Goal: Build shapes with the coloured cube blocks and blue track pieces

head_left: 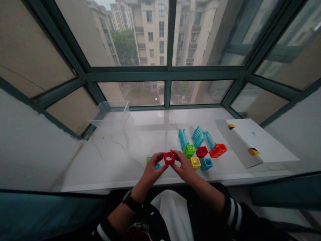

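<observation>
Between my two hands is a red toy block with a round hole in its face, held above the sill near its front edge. My left hand grips its left side, and my right hand grips its right side. Partly hidden behind my left hand are a green block and a blue block. Just right of my right hand lie a yellow block, a green block, a red block, a blue block and a longer orange-red block.
Translucent light-blue plastic pieces lie behind the blocks. A clear plastic bin stands at the back left. On the right is a white box-like object with yellow-black corner marks. Green-framed windows enclose the marble sill.
</observation>
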Available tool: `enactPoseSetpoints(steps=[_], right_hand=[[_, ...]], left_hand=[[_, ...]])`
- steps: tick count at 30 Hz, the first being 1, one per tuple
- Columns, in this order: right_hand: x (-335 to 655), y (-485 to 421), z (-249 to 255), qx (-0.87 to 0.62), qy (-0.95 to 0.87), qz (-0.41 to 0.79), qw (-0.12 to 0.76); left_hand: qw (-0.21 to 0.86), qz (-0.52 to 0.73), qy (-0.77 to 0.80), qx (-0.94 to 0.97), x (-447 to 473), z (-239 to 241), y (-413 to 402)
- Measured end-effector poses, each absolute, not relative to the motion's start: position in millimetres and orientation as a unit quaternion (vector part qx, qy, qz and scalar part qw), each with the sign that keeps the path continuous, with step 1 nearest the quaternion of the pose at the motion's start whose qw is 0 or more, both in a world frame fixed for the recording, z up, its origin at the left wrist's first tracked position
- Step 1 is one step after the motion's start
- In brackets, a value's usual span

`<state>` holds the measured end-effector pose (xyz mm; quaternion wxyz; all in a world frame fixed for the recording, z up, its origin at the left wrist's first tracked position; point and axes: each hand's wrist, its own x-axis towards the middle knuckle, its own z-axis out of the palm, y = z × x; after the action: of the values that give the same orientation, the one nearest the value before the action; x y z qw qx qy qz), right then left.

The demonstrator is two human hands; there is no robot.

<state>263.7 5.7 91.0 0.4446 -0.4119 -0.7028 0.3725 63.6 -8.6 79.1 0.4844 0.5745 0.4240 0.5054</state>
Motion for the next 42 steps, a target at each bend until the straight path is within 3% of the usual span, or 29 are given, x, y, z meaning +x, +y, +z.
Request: enactPoseSetpoints(steps=[25,33,37,42], right_hand=[[276.1,0.2,113.3,-0.45,-0.743,0.3,0.395],[351.4,23.1,135.7,-0.52,-0.695,0.237,0.436],[403.4,36.1,128.5,-0.594,-0.632,0.178,0.465],[441.9,38.5,109.4,-0.663,-0.587,0.147,0.441]], left_hand=[[0.335,0.49,0.404,0.696,65.9,83.3,-9.7],[0.291,0.394,0.522,0.698,34.5,62.1,-3.0],[0.276,0.367,0.553,0.695,15.9,42.6,0.1],[0.26,0.353,0.563,0.701,3.0,25.3,3.6]])
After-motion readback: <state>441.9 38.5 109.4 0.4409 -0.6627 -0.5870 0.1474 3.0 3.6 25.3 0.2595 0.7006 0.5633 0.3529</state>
